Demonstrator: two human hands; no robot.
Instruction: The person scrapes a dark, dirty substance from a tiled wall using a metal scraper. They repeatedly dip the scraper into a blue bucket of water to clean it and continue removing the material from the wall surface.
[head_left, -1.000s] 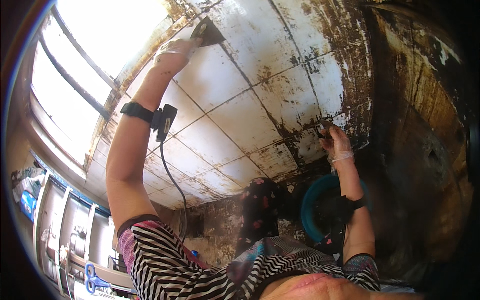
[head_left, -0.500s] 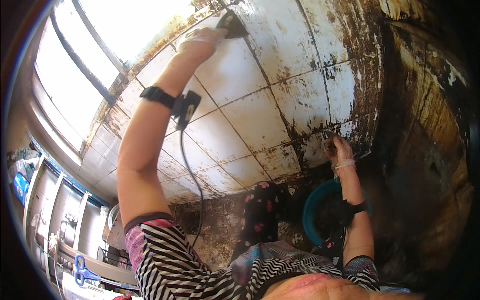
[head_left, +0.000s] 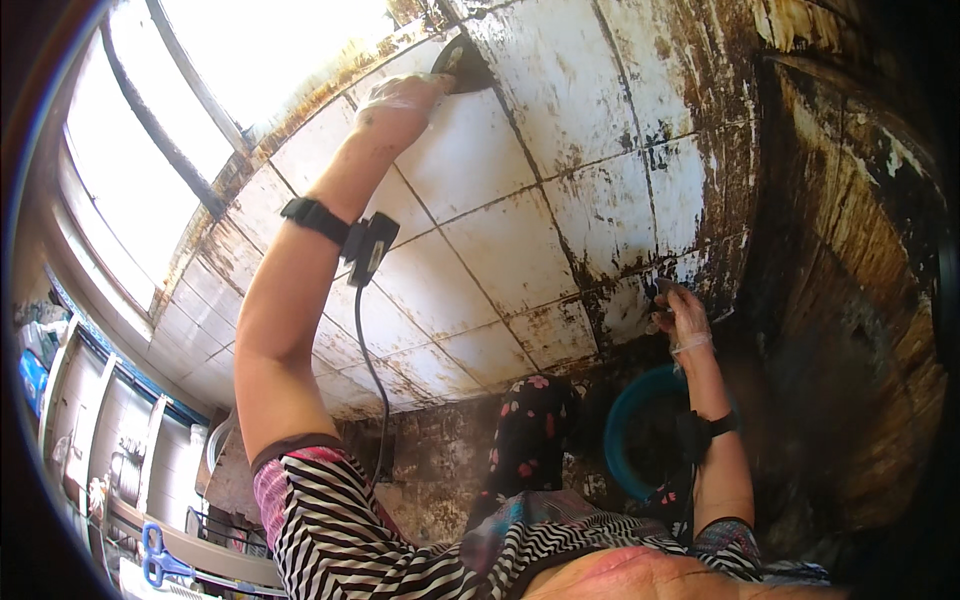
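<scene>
A clear plastic glove covers my left hand point(head_left: 400, 108), which reaches up to the tiled wall point(head_left: 505, 240) below the window. Its fingers are closed round a scraper point(head_left: 470, 68) with a wide dark blade, and the blade lies against a white tile near the top. Lower down at the right, my right hand point(head_left: 688, 318), also in a clear glove, is closed close to the wall's dirty lower tiles. A small dark tip shows at its fingers; what it belongs to is hidden. Thick brown-black grime coats the joints and the tiles on the right.
Under my right forearm stands a teal basin point(head_left: 622, 440). Bright window panes point(head_left: 140, 190) fill the upper left. A grimy brown surface point(head_left: 850, 300) rises at the right. Scissors with blue handles point(head_left: 160, 556) and a white rack point(head_left: 90, 410) are at the lower left.
The whole view has shifted slightly, so the wall sits a little lower in it. Both hands keep nearly the same places at the wall, the scraper still on the upper tile.
</scene>
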